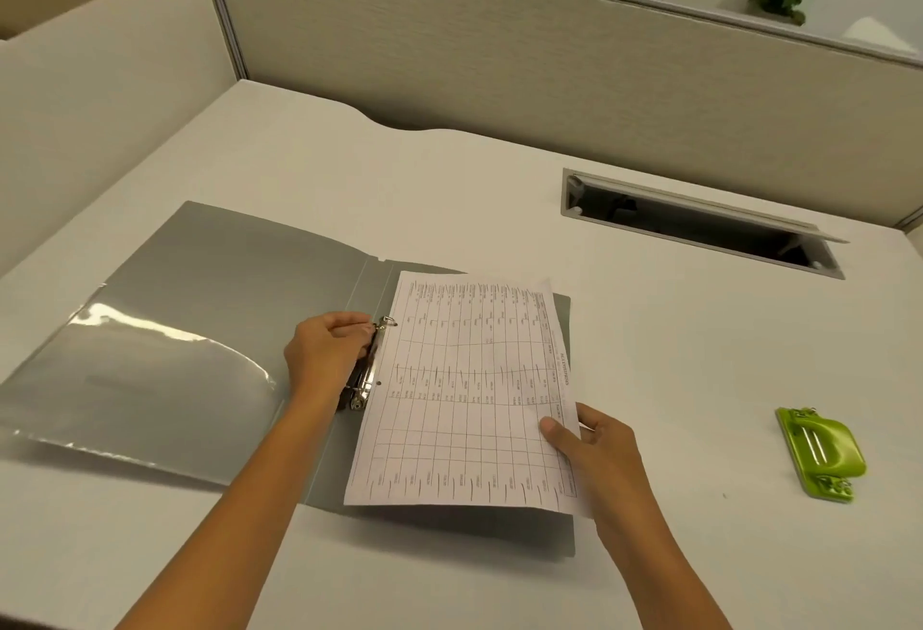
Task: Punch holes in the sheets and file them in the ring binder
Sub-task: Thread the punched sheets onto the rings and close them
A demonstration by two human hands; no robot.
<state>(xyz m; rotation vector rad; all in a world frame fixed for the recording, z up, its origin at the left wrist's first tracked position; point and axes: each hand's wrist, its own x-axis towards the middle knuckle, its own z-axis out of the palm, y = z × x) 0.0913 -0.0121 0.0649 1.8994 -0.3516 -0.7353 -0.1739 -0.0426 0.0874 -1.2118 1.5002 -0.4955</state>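
1. On the desk (499,189), centre-left, the grey ring binder (200,329) lies flat and fully open, w/ a clear pocket (150,379) on its L inside cover.
2. The sheets (464,394), printed tables, lie tilted over the binder's R half, w/ their L edge up against the ring mechanism (367,374). Looks like more than one sheet, as a second edge shows at the far R corner. Exact count: can't tell.
3. L hand (324,354): fingers curled in at the ring mechanism, fingertips at the upper ring, prob. gripping it. Whether the rings are sprung apart is too small to tell.
4. R hand (594,444): pinches the sheets' near R edge, thumb on top and fingers under, lifting that side slightly.
5. Green hole punch (821,454) sits well apart on the R, nothing in it and no hand on it.
6. Progress, my read:
   - Punching seems done, since a punched hole (378,383) shows near the sheets' L margin.
   - Filing is underway but not finished. That hole sits just beside the lower ring, not over it. The upper hole is hidden near the upper ring.
7. Left to do, as I judge it: seat both holes on the rings, snap the rings closed, lay the sheets flat, and maybe close the cover.
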